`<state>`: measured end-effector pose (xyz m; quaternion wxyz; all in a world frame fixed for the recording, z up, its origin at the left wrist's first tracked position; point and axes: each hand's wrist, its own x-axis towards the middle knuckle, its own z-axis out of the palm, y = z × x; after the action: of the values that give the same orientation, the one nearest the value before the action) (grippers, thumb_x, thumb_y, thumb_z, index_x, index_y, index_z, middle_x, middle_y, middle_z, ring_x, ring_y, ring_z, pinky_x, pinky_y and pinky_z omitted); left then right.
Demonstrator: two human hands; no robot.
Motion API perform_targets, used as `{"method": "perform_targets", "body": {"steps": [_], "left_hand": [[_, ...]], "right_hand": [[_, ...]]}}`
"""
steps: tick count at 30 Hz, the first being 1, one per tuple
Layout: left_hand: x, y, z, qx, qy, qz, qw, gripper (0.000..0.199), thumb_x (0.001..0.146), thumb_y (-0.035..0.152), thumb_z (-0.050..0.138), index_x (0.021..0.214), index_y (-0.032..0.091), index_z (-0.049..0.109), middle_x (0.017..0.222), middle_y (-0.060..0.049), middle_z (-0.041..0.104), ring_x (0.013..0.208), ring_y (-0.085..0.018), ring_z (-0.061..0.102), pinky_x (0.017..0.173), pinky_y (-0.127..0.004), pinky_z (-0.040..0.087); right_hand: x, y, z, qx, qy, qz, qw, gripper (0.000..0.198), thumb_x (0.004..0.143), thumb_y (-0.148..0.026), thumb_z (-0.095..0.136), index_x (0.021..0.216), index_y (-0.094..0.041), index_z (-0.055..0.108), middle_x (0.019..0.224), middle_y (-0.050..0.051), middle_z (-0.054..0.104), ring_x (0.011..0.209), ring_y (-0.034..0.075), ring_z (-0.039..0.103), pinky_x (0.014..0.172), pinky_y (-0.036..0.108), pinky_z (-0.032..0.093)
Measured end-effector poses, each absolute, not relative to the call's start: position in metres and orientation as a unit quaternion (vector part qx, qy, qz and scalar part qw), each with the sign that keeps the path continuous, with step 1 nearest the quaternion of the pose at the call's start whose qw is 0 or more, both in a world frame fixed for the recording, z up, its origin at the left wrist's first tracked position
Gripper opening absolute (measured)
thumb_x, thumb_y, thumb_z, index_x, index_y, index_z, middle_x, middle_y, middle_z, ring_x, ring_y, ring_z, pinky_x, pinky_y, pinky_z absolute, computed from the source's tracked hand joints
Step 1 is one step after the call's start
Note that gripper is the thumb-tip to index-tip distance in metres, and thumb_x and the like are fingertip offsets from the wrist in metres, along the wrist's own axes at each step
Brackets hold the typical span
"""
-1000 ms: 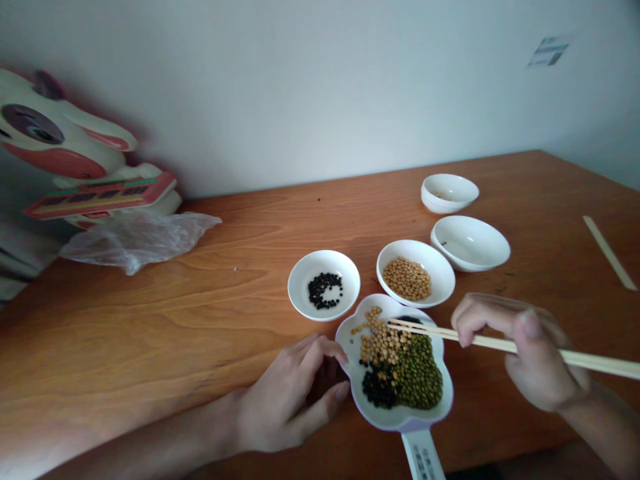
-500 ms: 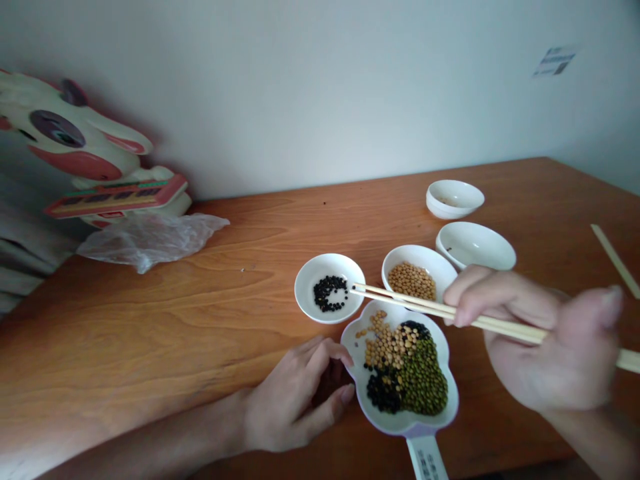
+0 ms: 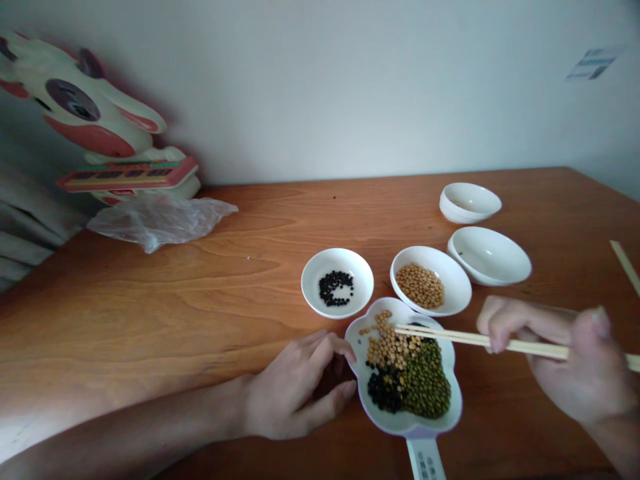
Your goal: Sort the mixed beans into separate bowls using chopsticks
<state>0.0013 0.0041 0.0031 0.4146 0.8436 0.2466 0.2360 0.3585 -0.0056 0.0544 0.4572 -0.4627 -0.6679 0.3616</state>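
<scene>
The right hand [image 3: 575, 363] holds chopsticks [image 3: 480, 340] over the flower-shaped dish [image 3: 453, 353] of mixed beans near the bench's front edge; the left hand [image 3: 295, 393] touches the dish's rim.

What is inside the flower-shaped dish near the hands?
The flower-shaped dish holds yellow beans, black beans and green beans; the dish floor beneath them is hidden.

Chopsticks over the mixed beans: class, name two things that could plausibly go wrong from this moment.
1. The chopsticks reach over the flower-shaped dish, where yellow, black and green beans lie mixed and touching; a pinch could take the wrong colour.
2. A round bean might slip from the tips and roll across the bare table, since the bowl of black beans stands apart from the dish that the left hand steadies.
</scene>
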Motion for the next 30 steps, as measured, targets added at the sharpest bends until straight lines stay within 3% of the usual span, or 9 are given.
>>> {"method": "perform_targets", "body": {"steps": [11, 30], "left_hand": [[0.002, 0.004, 0.002, 0.843, 0.247, 0.240, 0.413, 0.025, 0.102, 0.022, 0.063, 0.125, 0.022, 0.053, 0.098, -0.004, 0.065, 0.079, -0.017, 0.061, 0.068, -0.028, 0.054], [0.001, 0.004, 0.001, 0.842, 0.250, 0.239, 0.415, 0.025, 0.103, 0.022, 0.062, 0.126, 0.022, 0.052, 0.097, -0.004, 0.066, 0.076, -0.016, 0.063, 0.066, -0.027, 0.054]], "right_hand": [[0.365, -0.012, 0.043, -0.474, -0.701, 0.355, 0.398, 0.086, 0.104, -0.080, 0.011, 0.071, -0.026, 0.069, 0.067, 0.006, 0.066, 0.062, 0.025, 0.062, 0.059, 0.039, 0.047], [0.362, -0.014, 0.035, -0.450, -0.718, 0.354, 0.396, 0.076, 0.111, -0.067, 0.014, 0.078, -0.027, 0.070, 0.072, 0.005, 0.066, 0.067, 0.024, 0.061, 0.064, 0.038, 0.049]]}}
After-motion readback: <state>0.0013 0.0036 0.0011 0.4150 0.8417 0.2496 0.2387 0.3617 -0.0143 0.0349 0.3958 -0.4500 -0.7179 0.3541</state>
